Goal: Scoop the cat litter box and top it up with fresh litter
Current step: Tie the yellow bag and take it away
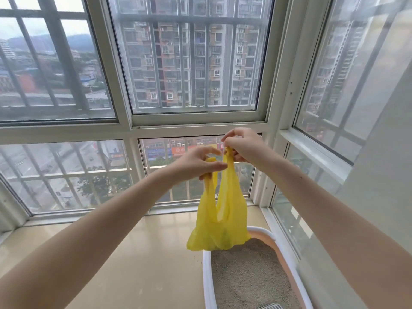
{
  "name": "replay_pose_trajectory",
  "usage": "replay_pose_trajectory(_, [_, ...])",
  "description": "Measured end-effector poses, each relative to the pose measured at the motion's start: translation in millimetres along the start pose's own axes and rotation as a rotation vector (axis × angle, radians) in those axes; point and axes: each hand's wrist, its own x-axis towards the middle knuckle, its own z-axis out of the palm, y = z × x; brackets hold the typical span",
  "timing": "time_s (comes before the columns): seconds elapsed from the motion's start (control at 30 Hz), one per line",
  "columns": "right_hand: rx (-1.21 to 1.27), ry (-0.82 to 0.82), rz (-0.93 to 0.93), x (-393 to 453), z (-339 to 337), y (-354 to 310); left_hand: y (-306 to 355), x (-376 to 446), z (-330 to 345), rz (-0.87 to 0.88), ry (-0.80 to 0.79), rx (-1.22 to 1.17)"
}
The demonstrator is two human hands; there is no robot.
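Left hand [198, 162] gripping one handle of yellow bag [219, 221], right hand [242, 144] pinching other, hanging over litter box [206, 275]. Risk: thin handle slipping, contents dropping into litter.

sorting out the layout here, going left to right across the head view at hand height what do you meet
left hand → yellow plastic bag, gripped by its handles and hanging over the litter box → right hand
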Motion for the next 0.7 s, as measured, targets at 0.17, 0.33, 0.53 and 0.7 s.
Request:
replay_pose_trajectory(0.17, [0.156, -0.061, -0.107, -8.3, -3.1, 6.3, 8.8, 5.3, 19.5, 0.079, 0.061, 0.09])
replay_pose_trajectory(0.33, [0.039, 0.115, -0.25, -30.7, -15.1, 60.4, 14.1, 5.1, 19.4, 0.076, 0.167, 0.094])
replay_pose_trajectory(0.53, [0.186, -0.041, -0.248, -57.1, 19.8, 97.9, 31.1, -1.5, 31.9, 0.161, 0.14, 0.064])
replay_pose_trajectory(0.7, [0.269, 0.036, -0.133, -65.1, 52.5, 113.3, 46.7, -7.5, 28.1, 0.184, 0.249, -0.03])
